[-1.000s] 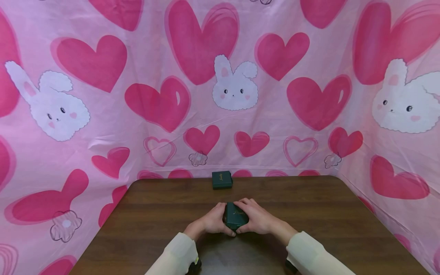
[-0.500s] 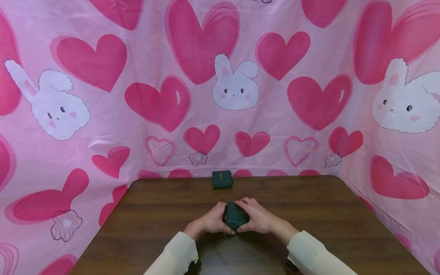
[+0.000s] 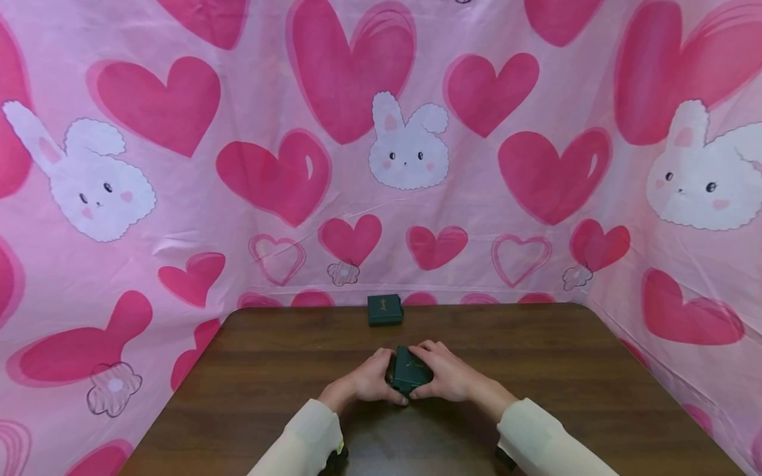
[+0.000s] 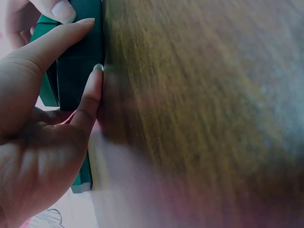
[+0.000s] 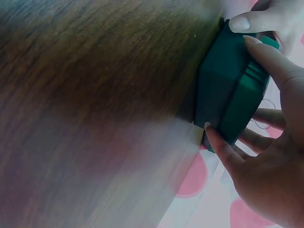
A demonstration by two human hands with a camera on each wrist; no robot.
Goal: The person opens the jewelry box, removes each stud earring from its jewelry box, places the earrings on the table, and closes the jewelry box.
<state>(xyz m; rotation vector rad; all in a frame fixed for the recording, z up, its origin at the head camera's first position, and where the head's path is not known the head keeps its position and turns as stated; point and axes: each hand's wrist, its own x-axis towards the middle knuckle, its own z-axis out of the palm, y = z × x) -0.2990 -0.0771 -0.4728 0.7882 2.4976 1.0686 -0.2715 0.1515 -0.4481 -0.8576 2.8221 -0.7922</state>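
Note:
A small dark green box (image 3: pixel 412 370) with gold lettering on its lid stands on the brown table in front of me, turned at an angle. My left hand (image 3: pixel 374 379) grips its left side, thumb at the near corner. From the right, my right hand (image 3: pixel 448 377) holds it with the thumb at that same near corner and fingers along the far side. The lid (image 4: pixel 46 90) sits slightly tilted on the base (image 4: pixel 78 78), with a dark wedge-shaped gap in the left wrist view. Both thumb tips almost meet on the box (image 5: pixel 223 71) in the right wrist view.
A second green box (image 3: pixel 384 311) with gold lettering lies at the table's far edge. The wood-grain table (image 3: pixel 274 370) is bounded by a pink cloth backdrop (image 3: pixel 411 205) with hearts and rabbits at the back and both sides.
The top of the held box has shifted slightly away and to the right between the hands. Both hands keep nearly the same place and grip; the far box stays put.

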